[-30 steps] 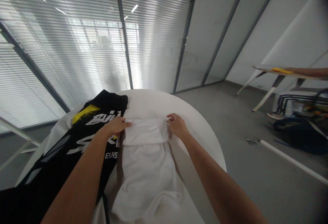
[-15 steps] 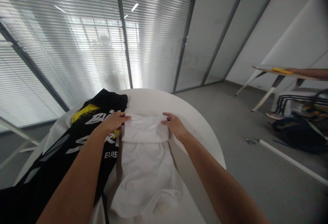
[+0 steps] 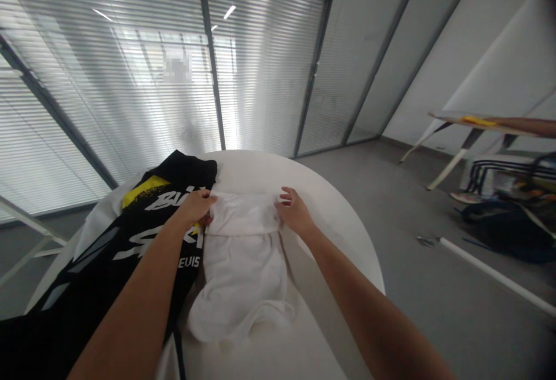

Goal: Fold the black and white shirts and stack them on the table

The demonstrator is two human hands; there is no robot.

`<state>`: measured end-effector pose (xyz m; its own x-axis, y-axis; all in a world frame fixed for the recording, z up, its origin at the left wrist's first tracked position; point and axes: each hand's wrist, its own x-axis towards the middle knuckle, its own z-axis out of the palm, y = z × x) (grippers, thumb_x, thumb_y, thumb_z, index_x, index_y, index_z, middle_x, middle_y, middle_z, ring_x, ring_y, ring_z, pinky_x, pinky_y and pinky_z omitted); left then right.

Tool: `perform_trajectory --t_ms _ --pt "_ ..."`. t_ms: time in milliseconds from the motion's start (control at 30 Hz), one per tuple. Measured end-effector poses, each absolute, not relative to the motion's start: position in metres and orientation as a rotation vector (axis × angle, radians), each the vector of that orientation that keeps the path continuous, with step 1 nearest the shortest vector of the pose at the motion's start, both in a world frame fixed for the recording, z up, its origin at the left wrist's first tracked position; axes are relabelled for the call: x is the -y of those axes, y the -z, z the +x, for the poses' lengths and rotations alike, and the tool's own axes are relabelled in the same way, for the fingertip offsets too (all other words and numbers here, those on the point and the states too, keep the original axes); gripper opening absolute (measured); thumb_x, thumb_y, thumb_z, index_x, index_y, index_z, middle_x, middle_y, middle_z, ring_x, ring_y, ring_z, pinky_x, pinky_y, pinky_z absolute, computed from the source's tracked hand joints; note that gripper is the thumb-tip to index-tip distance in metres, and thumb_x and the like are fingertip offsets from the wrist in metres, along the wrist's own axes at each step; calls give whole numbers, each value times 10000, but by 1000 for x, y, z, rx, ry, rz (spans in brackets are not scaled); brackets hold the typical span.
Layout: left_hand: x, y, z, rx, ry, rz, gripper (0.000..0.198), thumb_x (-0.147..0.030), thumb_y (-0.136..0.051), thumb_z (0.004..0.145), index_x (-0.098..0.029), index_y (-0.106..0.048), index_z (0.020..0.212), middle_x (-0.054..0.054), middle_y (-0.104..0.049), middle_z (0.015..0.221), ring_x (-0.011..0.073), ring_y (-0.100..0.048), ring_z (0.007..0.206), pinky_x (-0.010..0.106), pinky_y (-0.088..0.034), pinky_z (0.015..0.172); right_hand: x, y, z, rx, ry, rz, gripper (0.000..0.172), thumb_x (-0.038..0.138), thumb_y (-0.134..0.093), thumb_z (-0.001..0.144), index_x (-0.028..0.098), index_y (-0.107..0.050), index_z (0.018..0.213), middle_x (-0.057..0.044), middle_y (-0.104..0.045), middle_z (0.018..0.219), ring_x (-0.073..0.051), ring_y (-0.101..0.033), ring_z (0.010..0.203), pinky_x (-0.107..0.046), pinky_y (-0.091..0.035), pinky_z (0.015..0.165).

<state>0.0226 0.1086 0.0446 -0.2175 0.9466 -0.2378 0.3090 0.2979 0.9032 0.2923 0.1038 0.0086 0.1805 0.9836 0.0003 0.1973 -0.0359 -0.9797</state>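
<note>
Person at a round white bench (image 3: 264, 171), seen from a head-worn camera, both arms reaching forward onto its surface. A white garment (image 3: 241, 276) lies lengthwise at the bench's centre, its far end turned over into a flat band. The left hand (image 3: 194, 206) rests at the band's left end, palm down, with its fingers (image 3: 207, 197) curled narrow on the cloth edge; the left forearm (image 3: 130, 310) crosses a black jersey (image 3: 130, 241) with yellow and white print, which lies along the bench's left side, touching the garment. The right hand (image 3: 295, 211) sits at the band's right end, its fingers (image 3: 285, 196) loosely spread; whether they grip the cloth cannot be told. The right forearm (image 3: 369, 304) slants in from the bench's near right. Bare bench surface lies beyond the band and right of the garment, narrowing toward the rim. Past the bench's right rim, a white rod (image 3: 495, 276) and a dark bag (image 3: 508, 232) lie on the grey floor (image 3: 434, 322); another person's forearm (image 3: 525, 127) extends over a folding table (image 3: 460, 117) farther right.
</note>
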Motion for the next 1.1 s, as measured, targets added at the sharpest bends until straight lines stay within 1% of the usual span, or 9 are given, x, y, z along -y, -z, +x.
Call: perform_trajectory --t_ms 100,167,267,400,500,667,833,967,1100 --pt "-109 -41 20 -1665 -935 1045 184 -302 -690 706 -242 -633 871 -4 -543 672 157 -524 553 268 -454 466 -99 -13 290 1029 -1279 -1344 586 310 -674 775 208 -499 1325 -73 -662 992 -128 -577 629 -221 -434 448" --pt "-109 -42 19 -1582 -944 973 189 -290 -710 691 -247 -621 851 -9 -543 686 150 -528 564 246 -443 458 -97 -16 289 914 -1388 -1266 613 296 -693 771 192 -487 1339 -36 -651 850 -114 -543 573 -204 -394 411" --pt "-107 -47 19 -1479 -964 920 245 -278 -749 656 -239 -602 849 -14 -557 735 133 -537 595 225 -457 461 -96 -19 290 799 -1528 -1115 581 236 -718 741 194 -518 1286 -1 -616 765 -102 -519 548 -185 -355 380" --pt "-104 -57 21 -1405 -1017 945 333 -291 -784 618 -216 -619 898 -6 -575 777 128 -552 632 235 -496 475 -96 -22 292 720 -1620 -945 389 198 -733 697 206 -631 1072 -20 -630 848 -119 -581 664 -205 -475 474" --pt "-104 -58 23 -1391 -1076 1042 318 -356 -766 635 -202 -658 891 10 -593 797 131 -554 641 251 -518 467 -96 -22 292 798 -1542 -896 372 196 -750 654 218 -667 1017 -20 -631 899 -130 -598 743 -226 -525 553" --pt "-104 -55 29 -1423 -1176 1152 319 -405 -740 655 -197 -693 891 5 -565 741 114 -522 620 246 -541 477 -99 -16 292 909 -1346 -973 293 222 -731 616 194 -696 906 -39 -630 954 -156 -605 823 -246 -553 601" --pt "-105 -56 33 -1339 -1210 1223 382 -481 -736 651 -190 -684 893 19 -586 774 129 -545 657 244 -546 462 -103 -12 295 843 -1336 -1156 414 189 -692 594 198 -662 1007 -56 -649 957 -172 -607 778 -282 -557 568" --pt "-107 -52 33 -1416 -1233 1201 404 -488 -743 638 -175 -684 886 16 -565 736 119 -517 624 231 -528 432 -100 -16 295 978 -1379 -1166 435 227 -700 609 195 -677 1042 -63 -677 968 -167 -606 750 -232 -487 490" --pt "-106 -53 33 -1291 -1339 1195 404 -489 -736 669 -196 -691 944 25 -594 837 120 -541 679 221 -540 461 -95 -22 294 1032 -1419 -933 417 253 -724 629 228 -695 1045 -28 -674 1031 -163 -608 841 -233 -528 590"
